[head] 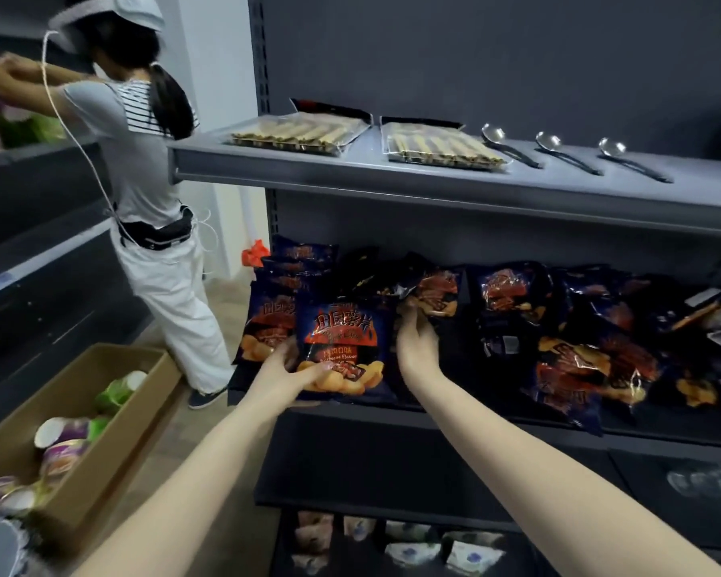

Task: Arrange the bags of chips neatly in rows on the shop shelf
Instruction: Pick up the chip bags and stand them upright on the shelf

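Observation:
Dark blue chip bags with red and orange print fill the middle shelf (pixel 496 426). One front bag (pixel 344 339) stands upright at the shelf's left front; my left hand (pixel 292 368) grips its lower left corner. Behind it a row of upright bags (pixel 284 285) lines the left end. My right hand (pixel 417 335) reaches just right of the front bag and its fingers hold the lower edge of another bag (pixel 436 293) further back. A loose heap of bags (pixel 579 360) lies tumbled across the shelf's right half.
The upper shelf (pixel 433 181) carries two packs of wafer sticks (pixel 300 133) and three spoons (pixel 567 154). A person in white trousers (pixel 155 202) stands at the left. A cardboard box (pixel 101 460) of cups sits on the floor. Lower shelves hold more packets (pixel 392 543).

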Available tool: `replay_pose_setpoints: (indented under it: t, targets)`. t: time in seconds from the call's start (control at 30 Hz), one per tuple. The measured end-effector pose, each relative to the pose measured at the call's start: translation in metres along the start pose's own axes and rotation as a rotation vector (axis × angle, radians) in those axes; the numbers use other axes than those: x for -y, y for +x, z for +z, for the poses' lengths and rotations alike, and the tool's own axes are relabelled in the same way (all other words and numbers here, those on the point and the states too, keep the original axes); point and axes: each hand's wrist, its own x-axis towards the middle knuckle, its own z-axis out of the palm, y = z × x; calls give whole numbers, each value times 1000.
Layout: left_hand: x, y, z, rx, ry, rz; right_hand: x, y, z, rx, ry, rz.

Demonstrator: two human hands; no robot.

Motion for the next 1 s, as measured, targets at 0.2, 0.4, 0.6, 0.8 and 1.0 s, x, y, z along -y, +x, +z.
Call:
replay_pose_setpoints:
  t: [0.2, 0.4, 0.6, 0.8, 1.0]
  targets:
    - [0, 25, 5, 93, -110, -46, 15, 54, 14, -1, -285, -394]
    - [8, 47, 29, 168, -147, -65, 35, 130, 39, 65, -650, -520]
    - [16, 62, 38, 244, 28, -7, 37, 164, 58, 396, -1248, -459]
    - [25, 78, 37, 290, 84, -15, -2, 172, 49, 498, -1305, -202]
    - [31, 80, 42, 296, 117, -6, -18, 175, 30, 469, -1314, -234]
